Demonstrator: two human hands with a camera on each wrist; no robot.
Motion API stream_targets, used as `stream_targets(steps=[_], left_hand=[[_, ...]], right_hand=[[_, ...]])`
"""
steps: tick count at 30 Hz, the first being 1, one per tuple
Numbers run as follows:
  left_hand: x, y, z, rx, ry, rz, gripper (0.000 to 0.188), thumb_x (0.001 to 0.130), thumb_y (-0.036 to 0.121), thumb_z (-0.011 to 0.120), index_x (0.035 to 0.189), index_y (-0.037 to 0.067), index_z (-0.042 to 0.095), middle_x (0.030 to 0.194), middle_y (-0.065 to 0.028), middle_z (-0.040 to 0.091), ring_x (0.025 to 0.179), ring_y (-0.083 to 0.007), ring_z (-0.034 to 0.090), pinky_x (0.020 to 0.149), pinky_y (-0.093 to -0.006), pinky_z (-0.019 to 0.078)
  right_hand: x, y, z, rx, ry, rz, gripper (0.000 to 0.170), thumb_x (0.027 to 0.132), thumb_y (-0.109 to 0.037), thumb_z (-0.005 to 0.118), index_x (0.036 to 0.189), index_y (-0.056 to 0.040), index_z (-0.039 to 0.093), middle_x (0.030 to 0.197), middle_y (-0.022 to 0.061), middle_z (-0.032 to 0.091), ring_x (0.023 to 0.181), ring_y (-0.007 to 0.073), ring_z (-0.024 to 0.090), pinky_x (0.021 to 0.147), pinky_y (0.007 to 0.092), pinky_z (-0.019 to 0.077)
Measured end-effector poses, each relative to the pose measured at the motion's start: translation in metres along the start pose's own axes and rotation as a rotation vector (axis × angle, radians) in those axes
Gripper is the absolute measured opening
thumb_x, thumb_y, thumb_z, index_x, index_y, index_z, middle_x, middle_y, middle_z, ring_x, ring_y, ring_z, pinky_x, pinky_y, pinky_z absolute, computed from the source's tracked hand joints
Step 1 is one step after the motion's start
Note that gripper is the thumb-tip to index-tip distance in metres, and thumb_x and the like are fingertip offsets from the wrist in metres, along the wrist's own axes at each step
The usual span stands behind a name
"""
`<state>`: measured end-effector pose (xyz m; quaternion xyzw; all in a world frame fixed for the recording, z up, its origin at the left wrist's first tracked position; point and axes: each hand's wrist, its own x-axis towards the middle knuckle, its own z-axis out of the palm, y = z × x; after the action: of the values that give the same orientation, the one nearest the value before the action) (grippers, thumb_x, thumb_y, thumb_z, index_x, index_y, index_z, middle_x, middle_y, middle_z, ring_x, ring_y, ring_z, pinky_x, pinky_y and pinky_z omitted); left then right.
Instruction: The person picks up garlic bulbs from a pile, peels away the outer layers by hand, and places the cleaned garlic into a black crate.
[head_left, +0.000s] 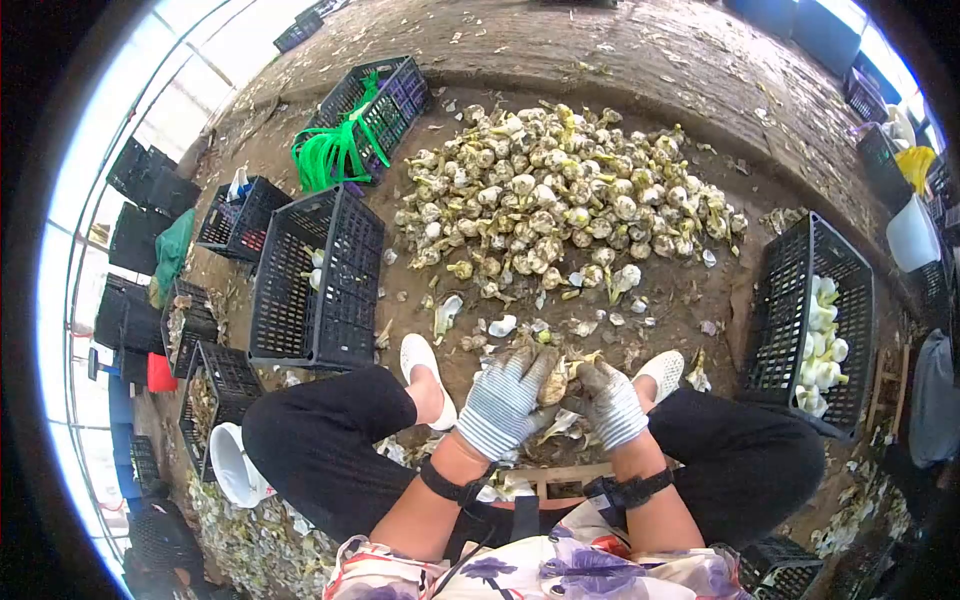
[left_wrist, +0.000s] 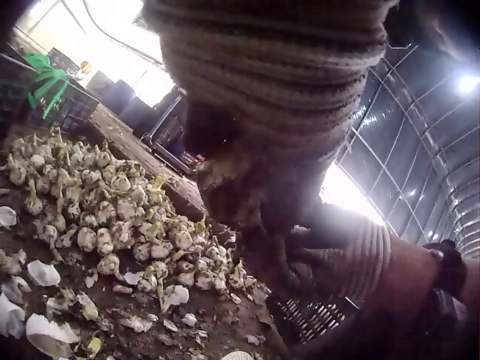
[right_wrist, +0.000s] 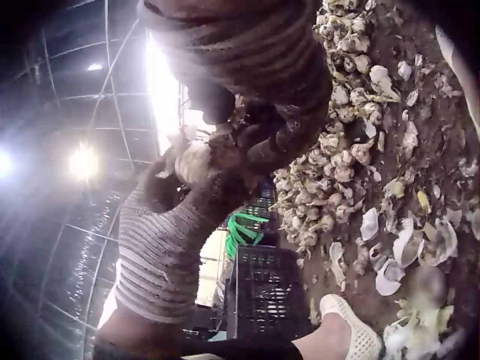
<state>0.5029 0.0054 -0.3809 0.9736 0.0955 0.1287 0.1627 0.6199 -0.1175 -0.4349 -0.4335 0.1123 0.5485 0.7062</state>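
Note:
A dirty-white garlic bulb is between both hands, low over the ground in front of the person's feet. My left hand, in a striped knit glove with soiled fingers, grips the bulb; in the right wrist view its fingers wrap round the garlic's pale body. My right hand, gloved alike, pinches at the other side of the bulb with bent fingers. In the left wrist view the gloves hide the bulb. Beyond the hands lies a large heap of garlic bulbs, stems still on many.
At right, a black crate holds several cleaned white bulbs. Another black crate at left has a few bulbs inside. Green straps hang over a crate behind it. Peeled skins litter the soil; a white bucket stands by the left knee.

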Motion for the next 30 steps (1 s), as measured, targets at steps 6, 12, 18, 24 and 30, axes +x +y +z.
stream_targets(steps=[6, 12, 18, 24, 30], left_hand=[[-0.004, 0.009, 0.001, -0.275, 0.12, -0.202, 0.064, 0.061, 0.033, 0.073, 0.11, 0.0, 0.05, 0.102, -0.0202, 0.055, 0.087, -0.0358, 0.056, 0.079, -0.0377, 0.0458], [-0.011, 0.001, 0.007, -0.331, 0.078, -0.284, 0.072, 0.059, 0.037, 0.073, 0.116, 0.003, 0.047, 0.104, -0.0237, 0.052, 0.092, -0.0374, 0.054, 0.079, -0.0402, 0.0464], [-0.01, -0.001, -0.015, -0.151, -0.023, -0.229, 0.071, 0.056, 0.032, 0.073, 0.115, 0.002, 0.048, 0.108, -0.0236, 0.049, 0.096, -0.0378, 0.051, 0.082, -0.0403, 0.0445], [-0.011, -0.008, -0.017, -0.405, 0.095, -0.191, 0.067, 0.059, 0.031, 0.073, 0.112, 0.0, 0.048, 0.107, -0.02, 0.051, 0.094, -0.0333, 0.053, 0.08, -0.0382, 0.0459], [-0.029, -0.024, 0.02, -1.962, 0.086, -0.923, 0.059, 0.069, 0.046, 0.066, 0.108, 0.003, 0.051, 0.103, -0.0117, 0.057, 0.092, -0.0256, 0.057, 0.082, -0.0355, 0.048]], right_hand=[[0.02, 0.025, -0.013, -0.214, -0.139, -0.242, 0.022, 0.079, -0.02, 0.064, 0.09, -0.004, 0.054, 0.078, 0.0028, 0.054, 0.067, 0.0126, 0.052, 0.056, 0.0252, 0.0445], [0.002, 0.008, 0.008, -0.218, 0.026, -0.118, 0.02, 0.078, -0.013, 0.063, 0.091, -0.0002, 0.055, 0.075, 0.0063, 0.059, 0.061, 0.0142, 0.057, 0.053, 0.0257, 0.0454], [-0.014, -0.001, 0.024, -0.165, -0.016, -0.039, 0.02, 0.079, -0.008, 0.06, 0.093, 0.0034, 0.053, 0.08, 0.0093, 0.058, 0.067, 0.0185, 0.059, 0.058, 0.0278, 0.0501], [-0.021, 0.0, 0.02, -0.326, -0.094, -0.006, 0.022, 0.075, -0.004, 0.061, 0.092, 0.0053, 0.053, 0.08, 0.008, 0.059, 0.07, 0.0147, 0.056, 0.06, 0.0272, 0.0479], [-0.008, 0.028, -0.003, -0.885, -0.111, -0.548, 0.021, 0.077, -0.006, 0.061, 0.095, -0.0006, 0.053, 0.084, 0.004, 0.058, 0.073, 0.011, 0.055, 0.063, 0.0225, 0.0453]])
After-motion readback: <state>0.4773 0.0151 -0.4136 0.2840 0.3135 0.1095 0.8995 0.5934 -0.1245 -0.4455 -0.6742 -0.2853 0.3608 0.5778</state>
